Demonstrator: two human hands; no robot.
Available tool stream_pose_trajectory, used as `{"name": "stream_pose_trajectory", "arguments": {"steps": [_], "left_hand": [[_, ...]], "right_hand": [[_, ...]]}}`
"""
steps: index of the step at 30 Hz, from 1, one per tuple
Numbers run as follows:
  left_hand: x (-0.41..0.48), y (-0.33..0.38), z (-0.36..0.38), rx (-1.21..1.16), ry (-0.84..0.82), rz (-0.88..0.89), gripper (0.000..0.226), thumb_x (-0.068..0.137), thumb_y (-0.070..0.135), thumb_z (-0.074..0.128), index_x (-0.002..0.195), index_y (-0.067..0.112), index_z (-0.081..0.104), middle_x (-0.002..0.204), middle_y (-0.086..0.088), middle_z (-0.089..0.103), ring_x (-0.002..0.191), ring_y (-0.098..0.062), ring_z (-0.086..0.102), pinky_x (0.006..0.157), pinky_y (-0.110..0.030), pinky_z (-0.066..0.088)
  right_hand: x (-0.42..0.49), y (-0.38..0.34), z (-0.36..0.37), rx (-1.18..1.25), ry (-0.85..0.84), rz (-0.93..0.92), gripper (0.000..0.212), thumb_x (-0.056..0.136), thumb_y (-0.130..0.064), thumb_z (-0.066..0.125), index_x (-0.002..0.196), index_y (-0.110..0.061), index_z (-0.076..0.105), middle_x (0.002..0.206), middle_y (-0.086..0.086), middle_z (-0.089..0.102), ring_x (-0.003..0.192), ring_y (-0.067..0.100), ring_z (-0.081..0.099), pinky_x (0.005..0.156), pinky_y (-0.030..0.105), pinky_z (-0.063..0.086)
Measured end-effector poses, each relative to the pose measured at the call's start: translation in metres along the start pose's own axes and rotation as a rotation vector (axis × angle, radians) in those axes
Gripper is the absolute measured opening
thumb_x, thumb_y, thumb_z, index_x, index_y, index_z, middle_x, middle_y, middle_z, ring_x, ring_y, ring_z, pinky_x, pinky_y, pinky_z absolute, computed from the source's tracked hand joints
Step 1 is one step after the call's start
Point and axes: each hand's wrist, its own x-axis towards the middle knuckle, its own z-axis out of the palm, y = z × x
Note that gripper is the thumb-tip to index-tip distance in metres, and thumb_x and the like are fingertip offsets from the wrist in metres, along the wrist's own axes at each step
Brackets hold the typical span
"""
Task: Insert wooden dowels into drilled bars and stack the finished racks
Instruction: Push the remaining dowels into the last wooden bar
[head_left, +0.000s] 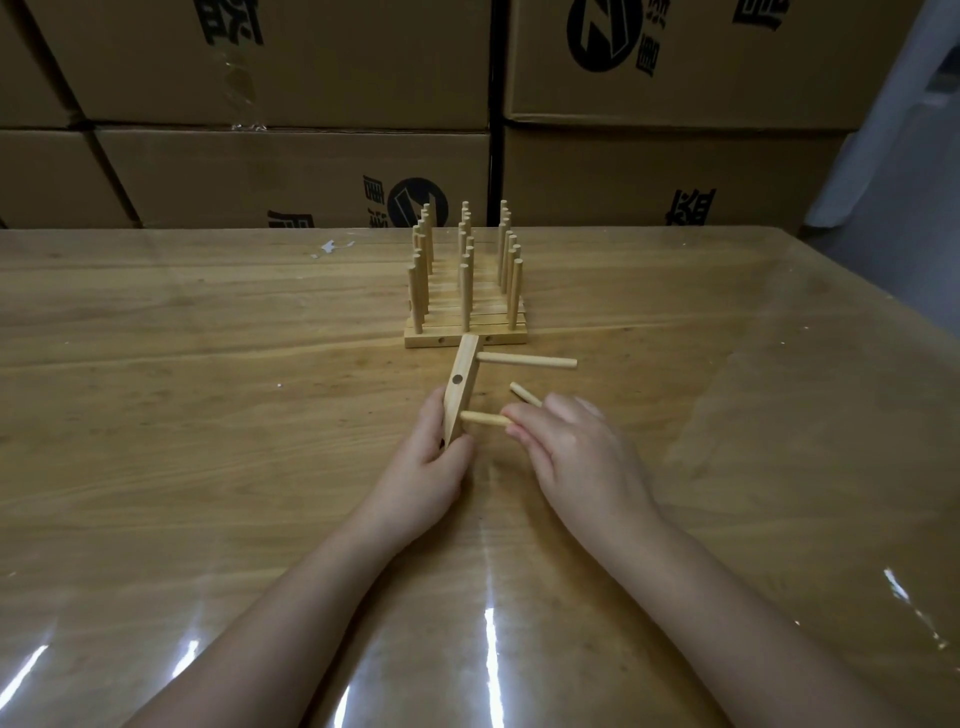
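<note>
Three dowels (527, 361) sit right of one bar (460, 389).

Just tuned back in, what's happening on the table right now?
A person is assembling a rack. The left hand holds a drilled bar on the table, while the right hand pinches a dowel at the bar's near hole. A second dowel already sits in the far hole; the middle hole is empty. Finished racks stand just behind.

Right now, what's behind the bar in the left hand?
Finished racks stand behind the bar, dowels upright, then cardboard boxes. The bar's far end hides part of the front rack's edge.
</note>
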Motion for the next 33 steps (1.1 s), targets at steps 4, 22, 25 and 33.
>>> {"name": "stream_pose_trajectory", "arguments": {"steps": [4,22,25,33], "left_hand": [[-0.0004,0.0031,0.0024,-0.005,0.041,-0.013,0.044,0.096,0.004,0.046,0.117,0.043,0.046,0.074,-0.012,0.051,0.095,-0.046,0.044,0.086,-0.062,0.042],[-0.0026,-0.0019,0.003,0.229,-0.005,0.113,0.052,0.091,-0.001,0.048,0.139,0.017,0.038,0.112,0.027,0.05,0.101,0.022,0.046,0.082,0.003,0.031],[-0.0037,-0.002,0.0031,0.271,-0.005,0.107,0.05,0.092,0.004,0.048,0.139,0.017,0.037,0.109,0.024,0.051,0.099,0.019,0.048,0.08,0.002,0.033],[-0.0062,0.0024,0.0037,0.363,0.002,0.144,0.058,0.093,0.008,0.048,0.146,0.015,0.026,0.121,0.001,0.055,0.109,-0.013,0.054,0.095,-0.029,0.042]], "right_hand": [[0.0001,-0.0003,-0.0002,0.01,-0.007,0.004,0.014,0.088,-0.015,0.063,0.099,-0.014,0.071,0.074,0.005,0.058,0.071,0.024,0.056,0.053,0.027,0.037],[-0.0029,0.0004,-0.003,0.309,-0.16,0.214,0.024,0.095,-0.024,0.051,0.109,-0.02,0.068,0.098,-0.004,0.068,0.092,0.011,0.059,0.078,0.029,0.047],[-0.0017,0.0028,-0.003,0.427,-0.254,0.329,0.022,0.095,-0.029,0.049,0.099,-0.029,0.07,0.075,-0.008,0.066,0.072,0.003,0.057,0.066,0.018,0.044],[0.0011,0.0047,-0.0047,0.742,-0.375,0.596,0.027,0.094,-0.032,0.05,0.079,-0.029,0.072,0.086,-0.017,0.065,0.09,0.0,0.054,0.069,0.018,0.038]]}}
